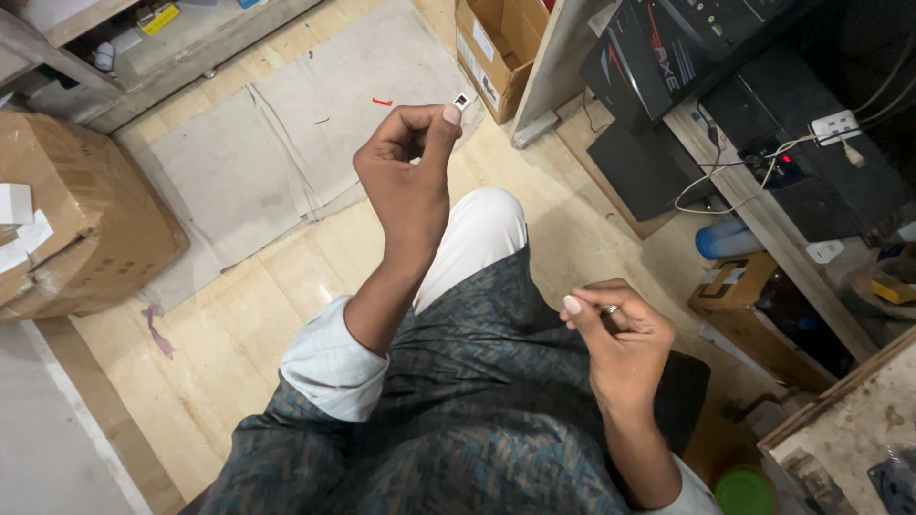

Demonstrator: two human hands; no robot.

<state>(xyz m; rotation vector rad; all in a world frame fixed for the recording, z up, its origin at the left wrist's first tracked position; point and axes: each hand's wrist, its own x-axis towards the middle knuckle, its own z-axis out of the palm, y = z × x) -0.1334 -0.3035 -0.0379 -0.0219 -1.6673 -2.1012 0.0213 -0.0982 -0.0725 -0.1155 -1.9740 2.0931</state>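
Left hand (408,167) raised, thumb and forefinger pinched on a tiny white square piece (462,99) with a dark centre, jutting just past the fingertips. Right hand (618,334) lower, curled, thumb and fingers nipping a thin silvery metal bit (609,309). Both pieces gripped, well apart, not yet joined; beyond the raised pinch, an open brown cardboard box (496,48).

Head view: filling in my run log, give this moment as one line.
left hand: raised, pinching small white part | right hand: pinching small metal piece | person seated above tan floor
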